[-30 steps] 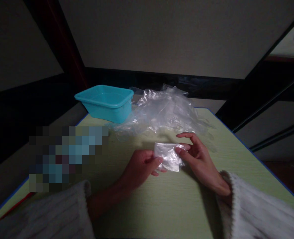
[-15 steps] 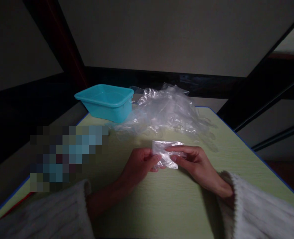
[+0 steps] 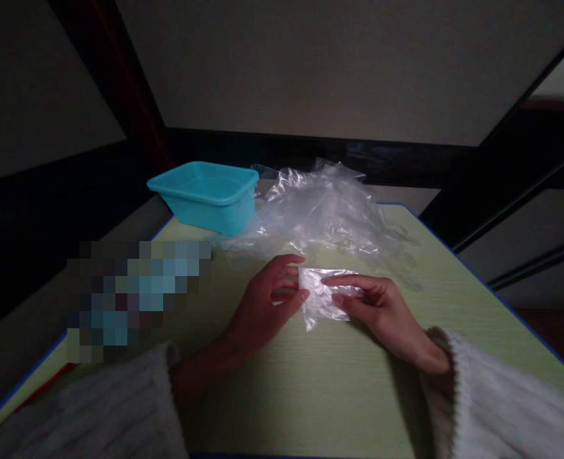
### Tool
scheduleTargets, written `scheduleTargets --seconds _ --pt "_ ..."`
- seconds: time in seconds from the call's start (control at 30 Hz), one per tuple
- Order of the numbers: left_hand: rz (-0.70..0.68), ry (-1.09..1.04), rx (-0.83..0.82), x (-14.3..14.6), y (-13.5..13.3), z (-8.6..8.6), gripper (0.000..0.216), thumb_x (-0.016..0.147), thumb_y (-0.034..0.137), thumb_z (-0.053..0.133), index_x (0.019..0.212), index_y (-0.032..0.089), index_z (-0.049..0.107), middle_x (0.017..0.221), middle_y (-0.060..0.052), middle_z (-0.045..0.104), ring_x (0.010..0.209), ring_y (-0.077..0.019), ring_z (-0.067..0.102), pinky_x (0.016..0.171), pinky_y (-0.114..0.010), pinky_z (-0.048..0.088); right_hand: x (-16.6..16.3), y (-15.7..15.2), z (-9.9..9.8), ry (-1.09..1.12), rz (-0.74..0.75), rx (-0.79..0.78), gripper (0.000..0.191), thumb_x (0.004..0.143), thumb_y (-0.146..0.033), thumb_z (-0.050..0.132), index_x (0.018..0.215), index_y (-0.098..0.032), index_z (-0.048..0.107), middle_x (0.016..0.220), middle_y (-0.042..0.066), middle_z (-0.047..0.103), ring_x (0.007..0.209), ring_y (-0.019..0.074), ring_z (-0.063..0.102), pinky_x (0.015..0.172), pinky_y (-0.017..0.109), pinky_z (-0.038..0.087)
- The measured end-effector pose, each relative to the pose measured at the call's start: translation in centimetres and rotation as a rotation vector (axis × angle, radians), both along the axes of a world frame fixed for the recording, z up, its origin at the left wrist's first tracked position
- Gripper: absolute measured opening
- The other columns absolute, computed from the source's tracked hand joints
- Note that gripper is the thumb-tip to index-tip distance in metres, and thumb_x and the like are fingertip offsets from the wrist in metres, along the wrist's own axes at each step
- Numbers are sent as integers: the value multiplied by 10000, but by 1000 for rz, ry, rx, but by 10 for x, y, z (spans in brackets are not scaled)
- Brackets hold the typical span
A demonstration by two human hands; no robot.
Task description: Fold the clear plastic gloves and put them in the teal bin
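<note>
A small folded square of thin clear plastic film (image 3: 317, 299) is held low over the table, shiny and creased. It looks like the same film as the disposable gloves in the pile, though no finger shapes show in it. My right hand (image 3: 382, 309) pinches its right part between thumb and fingers, the index finger lying across its front. My left hand (image 3: 267, 299) is beside its left edge, fingers spread apart. The left thumb tip meets or overlaps that edge. Behind lies a loose heap of clear plastic gloves (image 3: 324, 210), several glove fingers spreading at its right side.
A turquoise plastic basin (image 3: 205, 213) stands at the table's back left, beside the heap. The pale green table (image 3: 272, 401) has a blue edge. A pixelated patch hides things at the left. A wall panel (image 3: 305, 70) rises behind the table.
My left hand has loosened its grip; its fingers have spread and lifted from the folded film. More of the film's left side and a lower corner show. The right hand keeps its pinch.
</note>
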State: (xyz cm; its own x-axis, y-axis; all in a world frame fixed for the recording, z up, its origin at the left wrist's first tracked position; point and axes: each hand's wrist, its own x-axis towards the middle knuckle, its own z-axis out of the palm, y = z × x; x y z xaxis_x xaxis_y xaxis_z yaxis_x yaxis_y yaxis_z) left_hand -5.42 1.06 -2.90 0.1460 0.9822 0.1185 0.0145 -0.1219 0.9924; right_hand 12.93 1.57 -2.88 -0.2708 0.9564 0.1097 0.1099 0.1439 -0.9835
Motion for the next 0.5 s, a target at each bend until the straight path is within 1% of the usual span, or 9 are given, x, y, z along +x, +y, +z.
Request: scheduleTargets --seconds 0.07,0.13,0.2,0.23,0.33,0.5 --pt "7 63 26 0 0 2 310 705 132 590 1013 165 587 944 -27 630 763 -115 630 649 -189 513 0 0 0 -2 0 -7 193 698 -200 666 879 -211 732 831 13 712 593 102 595 537 217 490" --pt "-8 110 41 0 0 4 200 709 121 579 894 144 652 929 -37 634 770 -116 623 648 -181 515 1 0 0 1 12 -6 194 706 -201 661 887 -215 730 864 18 715 625 108 610 568 224 498" --pt "-27 134 58 0 1 4 128 698 110 585 776 134 683 889 -38 629 778 -119 616 640 -170 512 1 0 -1 1 26 -1 192 715 -212 657 893 -217 729 879 23 716 650 114 620 585 230 501" --pt "-28 139 64 0 1 4 119 688 105 593 749 133 691 873 -37 623 777 -119 611 629 -163 509 2 0 -2 -6 35 0 194 719 -220 657 900 -216 728 885 27 716 662 120 624 590 234 504" --pt "-29 150 68 0 1 4 138 672 95 611 765 135 705 865 -37 614 784 -124 600 601 -156 507 2 0 -2 -37 62 -4 214 731 -236 654 932 -212 724 909 39 712 689 135 630 599 249 512" --pt "-56 134 38 0 2 5 177 662 58 615 794 130 708 866 -36 616 806 -127 604 614 -156 522 0 -1 -1 -33 103 -34 221 729 -214 652 939 -206 720 879 32 716 666 127 631 595 239 516"
